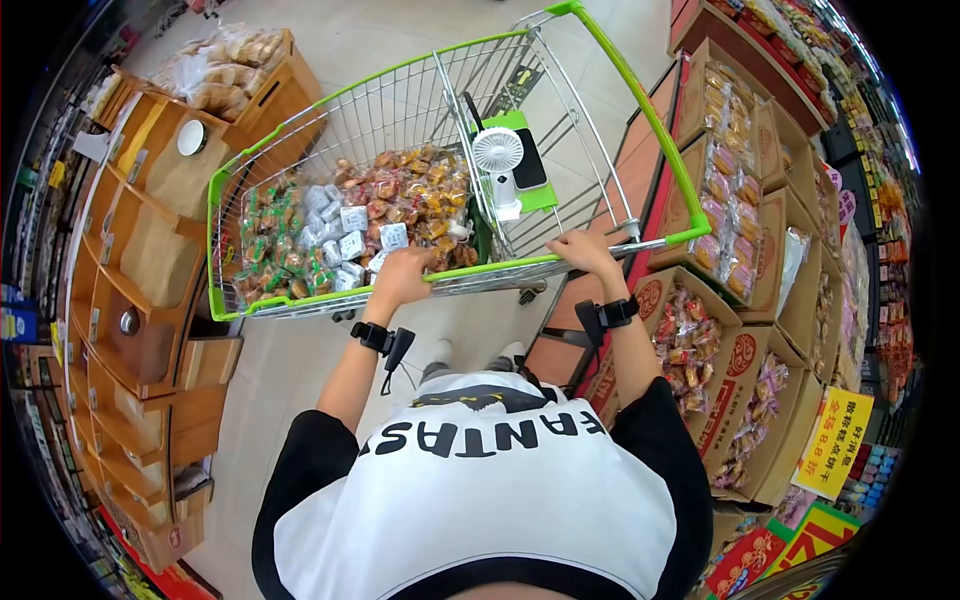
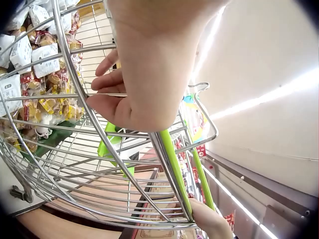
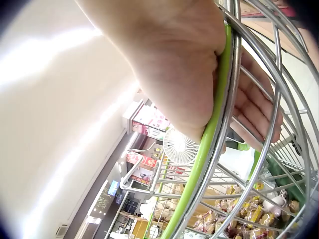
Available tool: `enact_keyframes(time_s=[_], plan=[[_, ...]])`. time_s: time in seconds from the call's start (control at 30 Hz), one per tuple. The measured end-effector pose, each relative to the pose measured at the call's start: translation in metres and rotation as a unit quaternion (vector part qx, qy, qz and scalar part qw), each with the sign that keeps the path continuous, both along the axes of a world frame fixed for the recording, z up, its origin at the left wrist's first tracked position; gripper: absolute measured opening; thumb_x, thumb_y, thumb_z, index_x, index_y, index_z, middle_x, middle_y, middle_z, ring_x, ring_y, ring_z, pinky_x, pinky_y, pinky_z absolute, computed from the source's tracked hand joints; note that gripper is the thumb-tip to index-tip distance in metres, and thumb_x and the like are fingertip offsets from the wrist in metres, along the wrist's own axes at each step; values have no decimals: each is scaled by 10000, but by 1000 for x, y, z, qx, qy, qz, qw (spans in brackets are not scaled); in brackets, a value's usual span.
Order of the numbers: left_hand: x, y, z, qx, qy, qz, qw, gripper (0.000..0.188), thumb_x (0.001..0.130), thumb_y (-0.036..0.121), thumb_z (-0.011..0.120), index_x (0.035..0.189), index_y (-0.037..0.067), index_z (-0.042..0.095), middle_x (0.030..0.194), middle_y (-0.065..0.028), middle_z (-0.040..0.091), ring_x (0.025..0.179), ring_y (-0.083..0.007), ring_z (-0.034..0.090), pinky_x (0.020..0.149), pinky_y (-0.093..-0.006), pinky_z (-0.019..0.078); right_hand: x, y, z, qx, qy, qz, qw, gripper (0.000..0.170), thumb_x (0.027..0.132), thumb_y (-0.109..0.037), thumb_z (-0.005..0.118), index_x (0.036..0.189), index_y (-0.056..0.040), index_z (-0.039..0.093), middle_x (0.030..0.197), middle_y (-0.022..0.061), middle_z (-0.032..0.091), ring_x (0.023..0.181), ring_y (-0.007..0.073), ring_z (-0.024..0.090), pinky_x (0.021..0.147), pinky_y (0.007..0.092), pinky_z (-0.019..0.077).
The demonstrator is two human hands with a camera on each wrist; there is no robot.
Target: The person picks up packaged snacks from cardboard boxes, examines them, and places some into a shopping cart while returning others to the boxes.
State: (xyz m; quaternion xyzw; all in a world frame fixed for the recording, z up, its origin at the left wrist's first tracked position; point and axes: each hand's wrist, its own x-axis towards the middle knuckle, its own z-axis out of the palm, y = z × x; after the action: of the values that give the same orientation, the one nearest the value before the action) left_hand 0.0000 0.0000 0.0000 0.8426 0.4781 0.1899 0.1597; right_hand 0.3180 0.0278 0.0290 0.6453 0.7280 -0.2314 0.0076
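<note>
Both hands hold the green-edged near rim of a metal shopping cart [image 1: 500, 265]. My left hand [image 1: 403, 278] bends over the rim beside packaged snacks; in the left wrist view, the fingers of the left hand [image 2: 144, 74] reach inside the wire basket. Farther right along the rim is my right hand [image 1: 585, 250]. The right wrist view has the green rim [image 3: 199, 164] against the palm of the right hand [image 3: 174, 79], its fingers on the basket side. Wrapped snacks [image 1: 420, 190] and white packets [image 1: 352, 245] fill much of the basket.
A white fan [image 1: 499, 155] and dark phone [image 1: 530, 160] lie on a green panel in the cart. Wooden shelves [image 1: 150, 260] stand left, near a bin of bagged bread [image 1: 225, 80]. Cardboard boxes of snacks [image 1: 690, 340] line the right side, beside a yellow sign [image 1: 835, 440].
</note>
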Motion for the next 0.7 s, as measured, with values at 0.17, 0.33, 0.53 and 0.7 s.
enact_keyframes(time_s=[0.17,0.33,0.53,0.7], plan=[[3,6,2,-11,16,12,1000,237,524,69,541,753,72,602,632,-90,537,647,-282,532,586,-375,424,2,0,-2,58,17,-5,998,412,722,-435,454,699,-65,634,632,140,590,661,295,580,638,378,444],[9,13,5,-29,20,1,999,273,530,81,553,799,45,580,687,-122,565,683,-295,546,612,-381,440,5,1,3,41,10,-25,999,409,724,-432,456,687,-68,639,624,135,590,656,293,580,632,376,445],[17,18,6,-39,29,-12,999,237,543,79,550,777,57,577,680,-123,563,685,-296,547,606,-387,438,16,-1,1,65,9,-35,997,380,714,-413,470,701,-80,652,620,125,592,646,284,582,628,368,450],[27,23,9,-31,22,-15,999,187,556,79,536,740,70,569,672,-125,562,685,-301,546,598,-394,434,25,4,-3,83,-2,-46,996,371,722,-424,492,723,-92,657,598,97,590,611,271,576,590,356,444]])
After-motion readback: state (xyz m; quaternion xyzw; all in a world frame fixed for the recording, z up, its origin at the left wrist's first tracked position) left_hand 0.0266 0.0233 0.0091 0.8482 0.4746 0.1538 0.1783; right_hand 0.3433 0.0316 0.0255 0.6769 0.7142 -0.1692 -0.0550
